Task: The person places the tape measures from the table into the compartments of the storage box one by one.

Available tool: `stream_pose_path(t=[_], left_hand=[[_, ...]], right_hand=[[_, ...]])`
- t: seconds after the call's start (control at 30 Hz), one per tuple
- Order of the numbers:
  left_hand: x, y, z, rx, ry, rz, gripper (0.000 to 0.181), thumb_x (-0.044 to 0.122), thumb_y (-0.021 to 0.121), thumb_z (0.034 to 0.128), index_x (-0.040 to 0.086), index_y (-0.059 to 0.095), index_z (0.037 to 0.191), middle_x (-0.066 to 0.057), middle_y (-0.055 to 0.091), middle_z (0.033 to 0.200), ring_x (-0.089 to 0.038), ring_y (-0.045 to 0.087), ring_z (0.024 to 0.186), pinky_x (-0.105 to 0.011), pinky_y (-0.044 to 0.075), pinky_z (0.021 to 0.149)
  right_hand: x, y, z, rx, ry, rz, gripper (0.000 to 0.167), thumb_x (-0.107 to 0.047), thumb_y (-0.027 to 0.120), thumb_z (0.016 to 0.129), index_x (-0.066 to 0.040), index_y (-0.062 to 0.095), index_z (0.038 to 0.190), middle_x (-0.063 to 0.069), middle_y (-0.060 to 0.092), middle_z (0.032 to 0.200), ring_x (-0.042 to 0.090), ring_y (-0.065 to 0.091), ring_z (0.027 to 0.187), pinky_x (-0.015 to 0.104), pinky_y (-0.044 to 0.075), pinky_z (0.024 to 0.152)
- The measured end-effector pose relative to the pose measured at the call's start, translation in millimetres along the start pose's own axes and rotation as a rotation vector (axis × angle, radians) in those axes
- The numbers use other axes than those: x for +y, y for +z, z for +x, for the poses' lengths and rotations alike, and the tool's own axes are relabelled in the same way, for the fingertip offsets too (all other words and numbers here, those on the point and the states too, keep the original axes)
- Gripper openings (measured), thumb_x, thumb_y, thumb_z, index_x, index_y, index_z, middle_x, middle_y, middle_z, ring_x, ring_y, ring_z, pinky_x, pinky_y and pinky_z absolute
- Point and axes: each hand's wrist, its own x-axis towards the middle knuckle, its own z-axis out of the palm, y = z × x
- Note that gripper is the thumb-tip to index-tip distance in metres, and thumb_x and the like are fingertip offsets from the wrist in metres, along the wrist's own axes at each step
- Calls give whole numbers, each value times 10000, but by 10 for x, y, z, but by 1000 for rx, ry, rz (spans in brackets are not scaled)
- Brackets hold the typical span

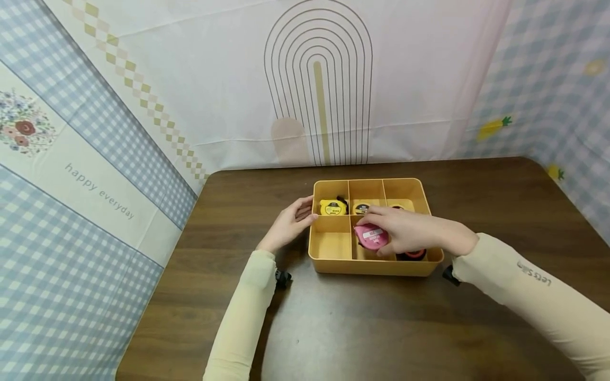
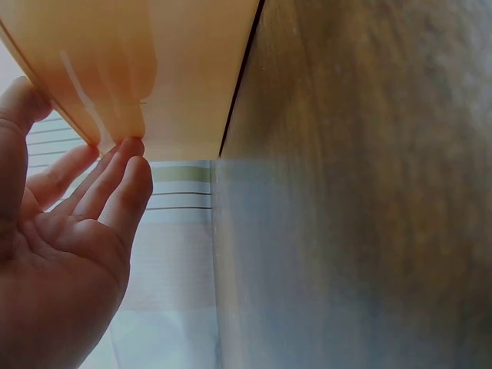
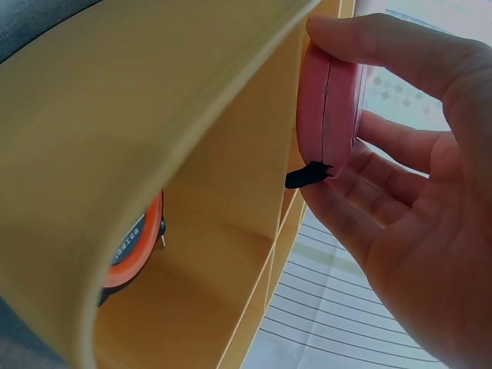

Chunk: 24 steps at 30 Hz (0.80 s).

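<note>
Pinched between the thumb and fingers of my right hand [image 1: 412, 230] is a pink tape measure [image 1: 371, 237]. It is over the front middle compartment of a yellow divided box [image 1: 376, 268]. In the right wrist view the tape measure [image 3: 327, 115] is on edge, a black tab at its lower end. My left hand [image 1: 288, 225] touches the box's left side, its fairly straight fingers [image 2: 115, 184] against the outer wall. A yellow tape measure [image 1: 332, 208] lies in the back left compartment. An orange-rimmed black tape measure [image 3: 137, 246] sits front right, partly hidden in the head view.
The back middle compartment holds another tape measure [image 1: 360, 209], partly covered by my right hand. Something in the back right compartment is mostly hidden. The box stands on a brown wooden table [image 1: 362, 328], with a patterned cloth [image 1: 229, 79] hanging behind it.
</note>
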Motion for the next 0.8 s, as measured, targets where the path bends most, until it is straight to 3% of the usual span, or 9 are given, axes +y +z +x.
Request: stream_pose_path(t=[0.27,0.8], left_hand=[[16,-7,-11,-2,3,-24,560,158,664,994,-6,447,1483,-190,485,1493,-300,503,1352,-374,426,1103],[34,21,78,20,-27,-1,559,167,659,998,10,443,1489,-145,500,1487,-244,513,1346,-305,435,1085]], right_hand=[[30,-7,-11,-7,0,5,567,-198,826,796,-44,616,1299,120,554,1336,289,549,1186,473,481,995],[202,-42,41,-34,-28,18,577,-201,838,815,-26,623,1321,167,543,1369,331,566,1190,486,489,985]])
